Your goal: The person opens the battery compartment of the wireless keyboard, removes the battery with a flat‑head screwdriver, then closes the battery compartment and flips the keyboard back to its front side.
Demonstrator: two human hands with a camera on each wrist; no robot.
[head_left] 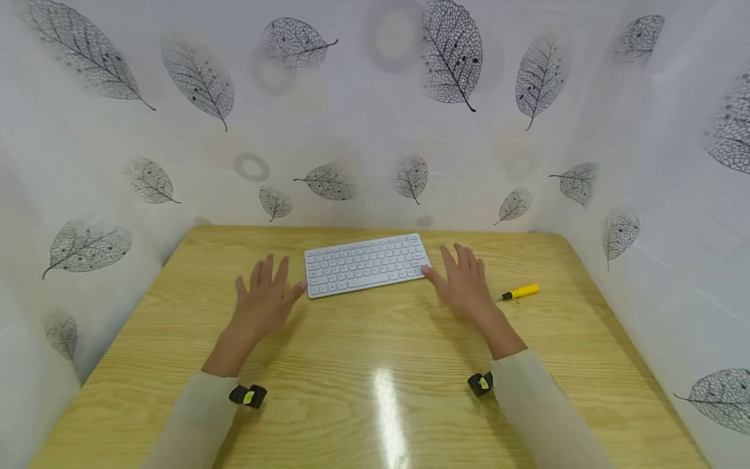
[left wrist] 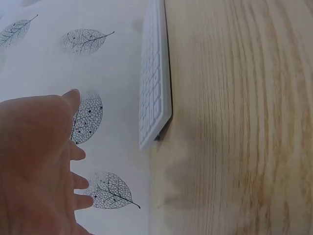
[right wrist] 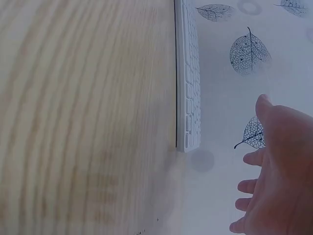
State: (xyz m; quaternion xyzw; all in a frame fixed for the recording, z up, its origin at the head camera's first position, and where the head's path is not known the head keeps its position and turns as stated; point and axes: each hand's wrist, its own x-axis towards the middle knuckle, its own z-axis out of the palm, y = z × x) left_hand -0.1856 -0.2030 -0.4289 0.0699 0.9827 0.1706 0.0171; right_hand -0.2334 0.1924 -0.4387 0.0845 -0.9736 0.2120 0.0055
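left hand (head_left: 263,306) and right hand (head_left: 465,288), both spread, at either end of a white keyboard (head_left: 366,265) on a wooden bench (head_left: 328,391).
the keyboard lies askew near the far edge, its right end farther back; wrist views show both hands raised apart from it, fingers extended. a yellow-handled tool (head_left: 524,291) lies right of the right hand; a leaf-patterned curtain (head_left: 363,130) hangs behind.

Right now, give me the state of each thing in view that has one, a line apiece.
Left hand: open, fingers spread, holding nothing.
Right hand: open, holding nothing.
Keyboard: keys up, slightly slanted, its right end farther from the person.
Yellow-handled tool: lying on the table, not held.
Black wrist devices: worn, one at each wrist.
Leaf-print backdrop: hanging behind the table.
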